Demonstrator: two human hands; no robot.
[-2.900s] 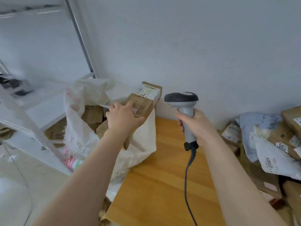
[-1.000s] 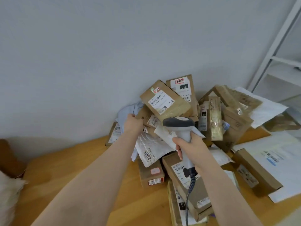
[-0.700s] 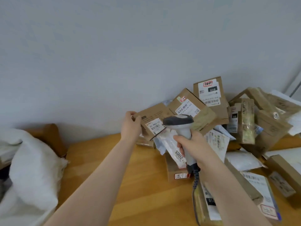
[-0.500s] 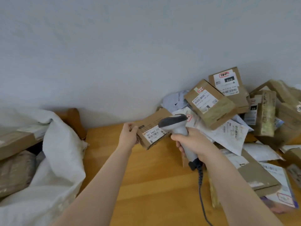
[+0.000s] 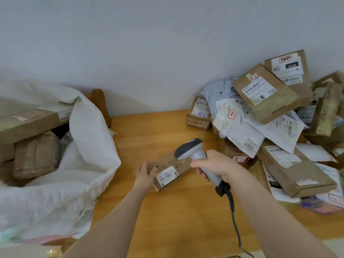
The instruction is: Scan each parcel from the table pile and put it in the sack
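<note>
Head view: small cardboard box (image 5: 167, 172) lifted out of the parcel pile (image 5: 260, 112), now under the barcode scanner (image 5: 193, 153)
The left hand (image 5: 144, 173) holds it low over the worktop (image 5: 167, 211), between pile and sack (image 5: 89, 146), fingers curled round its left end, white barcode label (image 5: 168, 175) facing up; the right hand (image 5: 217, 167) fingers wrap the scanner grip, so the scan looks due

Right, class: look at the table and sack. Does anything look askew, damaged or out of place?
Only the parcel pile: boxes and mailers lie heaped at all angles, one box tilted on top. Nothing looks torn or spilled.
</note>
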